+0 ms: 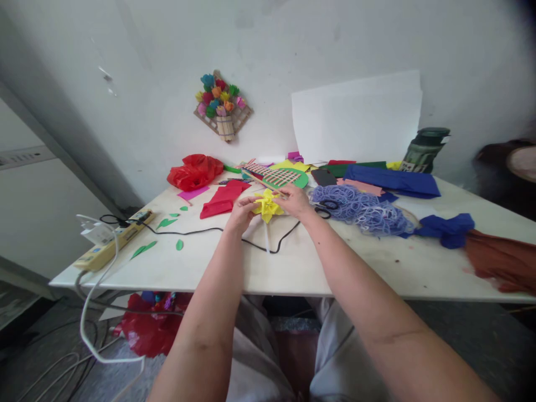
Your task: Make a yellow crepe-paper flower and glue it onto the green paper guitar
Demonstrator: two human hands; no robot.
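A yellow paper flower (267, 205) sits between my two hands above the white table (234, 268). My left hand (242, 212) pinches its left side with closed fingers. My right hand (294, 201) grips its right side, fingers curled, with a thin stick showing by the fingertips. A white stem (267, 240) hangs down from the flower to the table. A black cable (251, 243) runs under my hands.
Red paper (224, 199), a red plastic bag (195, 171), green paper leaves (144, 249), a power strip (113, 243), a woven pink-and-green piece (280, 177), a phone (323, 177), purple rubber bands (360, 207), scissors (323, 209), blue cloth (391, 180), brown cloth (502, 259) and a green bottle (425, 148) crowd the table.
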